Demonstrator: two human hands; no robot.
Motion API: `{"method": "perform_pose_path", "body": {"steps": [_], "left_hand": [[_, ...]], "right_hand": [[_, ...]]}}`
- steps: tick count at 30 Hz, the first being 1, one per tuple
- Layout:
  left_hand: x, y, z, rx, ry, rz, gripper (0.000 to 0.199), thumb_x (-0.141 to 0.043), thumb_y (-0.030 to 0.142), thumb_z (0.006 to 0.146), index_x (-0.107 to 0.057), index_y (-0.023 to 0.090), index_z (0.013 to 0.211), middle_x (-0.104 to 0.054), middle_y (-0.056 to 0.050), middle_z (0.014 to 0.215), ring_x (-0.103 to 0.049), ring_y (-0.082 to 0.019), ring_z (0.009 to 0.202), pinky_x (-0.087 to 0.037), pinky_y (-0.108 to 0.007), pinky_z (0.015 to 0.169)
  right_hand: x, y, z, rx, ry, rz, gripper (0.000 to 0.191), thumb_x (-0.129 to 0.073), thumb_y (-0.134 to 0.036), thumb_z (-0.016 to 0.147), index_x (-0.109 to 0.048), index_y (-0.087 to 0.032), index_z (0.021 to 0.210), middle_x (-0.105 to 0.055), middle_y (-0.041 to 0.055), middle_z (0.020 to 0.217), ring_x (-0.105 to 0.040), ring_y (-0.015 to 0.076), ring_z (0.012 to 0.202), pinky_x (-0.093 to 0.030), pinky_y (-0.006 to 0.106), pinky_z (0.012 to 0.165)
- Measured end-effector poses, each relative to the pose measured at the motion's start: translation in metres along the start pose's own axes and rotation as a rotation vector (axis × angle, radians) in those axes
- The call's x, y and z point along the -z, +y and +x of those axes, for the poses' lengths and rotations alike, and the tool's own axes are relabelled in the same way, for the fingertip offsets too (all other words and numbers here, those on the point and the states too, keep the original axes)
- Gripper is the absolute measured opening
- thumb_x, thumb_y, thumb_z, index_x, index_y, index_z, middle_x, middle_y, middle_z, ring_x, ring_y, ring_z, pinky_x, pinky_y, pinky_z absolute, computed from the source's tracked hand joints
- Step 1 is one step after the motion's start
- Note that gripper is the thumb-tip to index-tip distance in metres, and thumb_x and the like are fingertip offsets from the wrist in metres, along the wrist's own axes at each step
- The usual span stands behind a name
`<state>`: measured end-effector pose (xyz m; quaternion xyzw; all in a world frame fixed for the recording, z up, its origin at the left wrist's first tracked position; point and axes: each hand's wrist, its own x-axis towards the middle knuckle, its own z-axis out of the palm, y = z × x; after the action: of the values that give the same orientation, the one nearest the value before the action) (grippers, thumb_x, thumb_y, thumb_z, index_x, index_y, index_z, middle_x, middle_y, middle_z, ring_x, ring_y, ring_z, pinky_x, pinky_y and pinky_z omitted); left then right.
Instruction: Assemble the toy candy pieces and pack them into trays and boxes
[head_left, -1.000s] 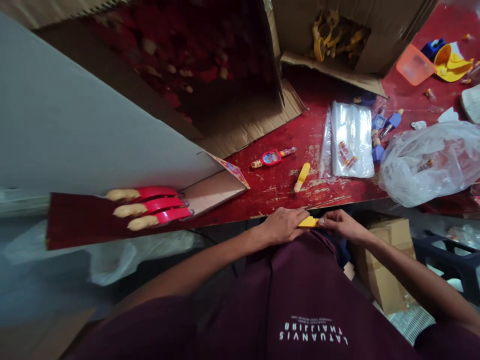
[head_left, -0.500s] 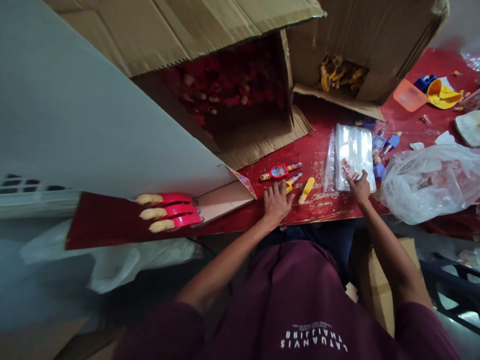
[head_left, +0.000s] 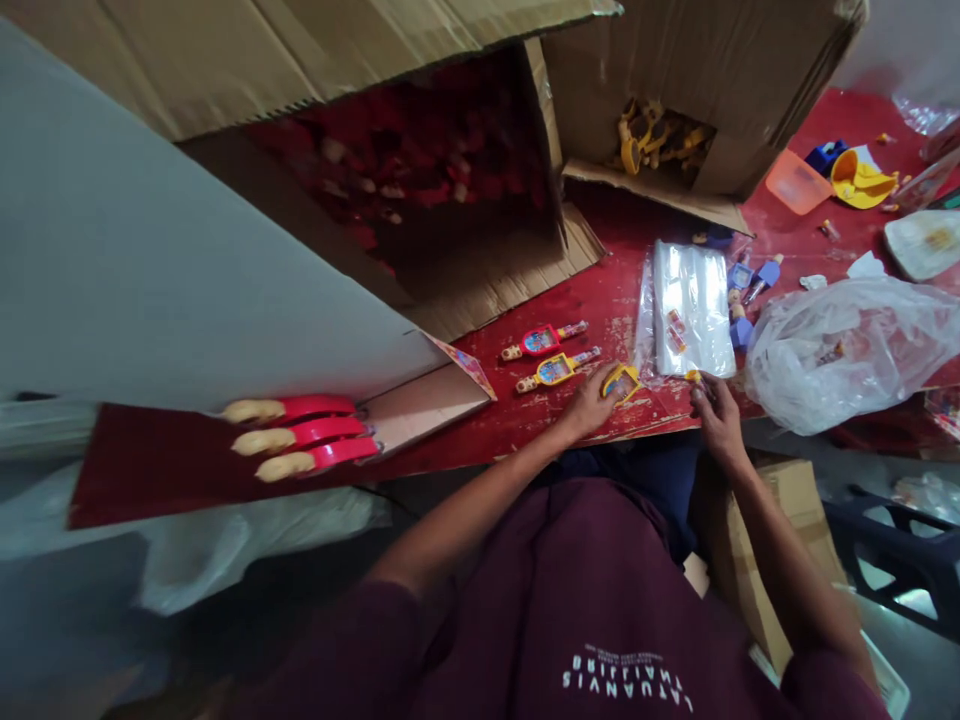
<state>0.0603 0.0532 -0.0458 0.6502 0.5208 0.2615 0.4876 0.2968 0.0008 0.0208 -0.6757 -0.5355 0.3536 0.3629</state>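
Toy (head_left: pixel 622 383), likely light, hard and slick, is near the edge of the table (head_left: pixel 514 432) in the left hand (head_left: pixel 589 405), fingers curled round one end, best held by its sides, while the right hand (head_left: pixel 718 410) pinches a yellow bit (head_left: pixel 693 376).

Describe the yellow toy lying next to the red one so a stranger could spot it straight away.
On the red table, look just beyond and left of the left hand. Two toys lie side by side there; yours is the yellow toy nearer the table's front edge. Its neighbour is a red toy, while the left hand holds another yellow piece.
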Motion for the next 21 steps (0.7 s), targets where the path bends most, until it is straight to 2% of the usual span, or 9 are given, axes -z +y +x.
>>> {"method": "perform_pose_path", "body": {"steps": [3, 5, 6, 10, 15, 18, 21], "left_hand": [[0.013, 0.009, -0.026, 0.062, -0.193, -0.334, 0.059, -0.059, 0.038, 0.094, -0.046, 0.015, 0.147, -0.062, -0.016, 0.136, -0.069, -0.024, 0.105, -0.058, -0.039, 0.089], [0.024, 0.017, -0.042, 0.103, -0.305, -0.438, 0.068, -0.064, 0.049, 0.091, -0.045, 0.017, 0.148, -0.066, -0.015, 0.127, -0.070, -0.021, 0.086, -0.060, -0.037, 0.076], [0.028, 0.021, -0.049, 0.102, -0.332, -0.461, 0.072, -0.068, 0.052, 0.087, -0.047, 0.016, 0.146, -0.067, -0.014, 0.123, -0.070, -0.020, 0.084, -0.060, -0.037, 0.076], [0.044, 0.029, -0.066, 0.003, -0.339, -0.459, 0.072, -0.076, 0.053, 0.081, -0.057, 0.011, 0.136, -0.068, -0.013, 0.122, -0.067, -0.023, 0.106, -0.054, -0.038, 0.096], [0.058, 0.033, -0.083, -0.106, -0.499, -0.267, 0.064, -0.067, 0.047, 0.090, -0.054, 0.015, 0.144, -0.072, -0.010, 0.119, -0.068, -0.023, 0.102, -0.054, -0.036, 0.092], [0.061, 0.036, -0.090, -0.223, -0.508, -0.191, 0.058, -0.064, 0.043, 0.092, -0.056, 0.017, 0.144, -0.068, -0.014, 0.132, -0.065, -0.026, 0.118, -0.050, -0.041, 0.102], [0.061, 0.040, -0.094, -0.274, -0.541, -0.142, 0.056, -0.062, 0.041, 0.094, -0.054, 0.021, 0.146, -0.062, -0.015, 0.142, -0.059, -0.027, 0.129, -0.046, -0.044, 0.109]], "right_hand": [[0.003, -0.021, -0.017, 0.144, -0.125, -0.069, 0.041, -0.057, -0.048, 0.097, -0.059, -0.021, 0.128, -0.066, 0.0098, 0.116, -0.064, 0.0212, 0.103, -0.054, 0.037, 0.089], [0.003, -0.033, -0.023, 0.250, -0.211, -0.134, 0.034, -0.058, -0.044, 0.098, -0.062, -0.022, 0.124, -0.066, 0.0093, 0.112, -0.065, 0.0212, 0.099, -0.055, 0.035, 0.084], [0.002, -0.038, -0.025, 0.311, -0.253, -0.160, 0.031, -0.059, -0.042, 0.098, -0.063, -0.022, 0.122, -0.065, 0.0091, 0.109, -0.065, 0.0211, 0.097, -0.055, 0.034, 0.082], [-0.001, -0.050, -0.030, 0.498, -0.399, -0.228, 0.026, -0.056, -0.032, 0.101, -0.062, -0.022, 0.123, -0.065, 0.0089, 0.104, -0.066, 0.0206, 0.092, -0.056, 0.034, 0.079], [-0.002, -0.054, -0.044, 0.582, -0.486, -0.260, 0.027, -0.053, -0.028, 0.102, -0.060, -0.022, 0.127, -0.066, 0.0095, 0.100, -0.066, 0.0208, 0.089, -0.057, 0.034, 0.075], [0.000, -0.054, -0.057, 0.619, -0.517, -0.260, 0.028, -0.050, -0.025, 0.103, -0.059, -0.022, 0.130, -0.066, 0.0101, 0.102, -0.066, 0.0203, 0.090, -0.058, 0.033, 0.076], [0.003, -0.053, -0.070, 0.634, -0.525, -0.279, 0.032, -0.048, -0.023, 0.103, -0.056, -0.022, 0.134, -0.066, 0.0112, 0.107, -0.066, 0.0194, 0.091, -0.058, 0.032, 0.075]]}}
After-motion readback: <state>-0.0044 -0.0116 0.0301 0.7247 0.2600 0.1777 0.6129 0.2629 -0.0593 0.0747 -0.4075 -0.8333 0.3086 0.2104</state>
